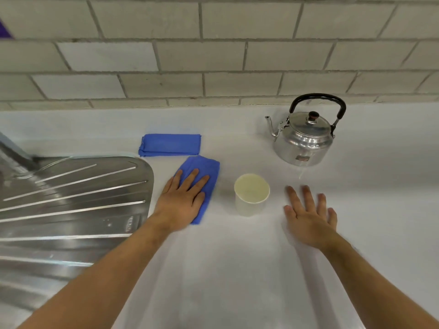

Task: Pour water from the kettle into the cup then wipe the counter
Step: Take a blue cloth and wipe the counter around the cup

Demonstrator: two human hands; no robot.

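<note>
We are looking down at a pale table (pixel 237 269) backed by a wall of grey tiles (pixel 202 55). Our left hand (pixel 180 205) is lying flat, palm down, on a blue cloth (pixel 204 176) just beside the ribbed steel draining board (pixel 71 198); the fingers are spread and pressing on the fabric, so the grip is wide, not pinching or gathering the cloth. A second blue cloth (pixel 169 144), neatly folded, is lying just behind the first one, nearer the wall.

Our right hand (pixel 311 219) is stretching out flat over the bare table with fingers splayed, grip wide and holding nothing. It is blurred, so we cannot tell whether the palm is touching the surface or hovering just above it.

The paper cup (pixel 251 194) is standing upright between our two hands, apart from both. Its pale inside is showing, but the water level, if any, is perhaps too faint to read.

The metal kettle (pixel 304 138) is sitting upright behind the cup and to its right, near the wall, with its black handle raised, lid on and spout pointing left. A small wet streak is glinting on the table just in front of it.
</note>
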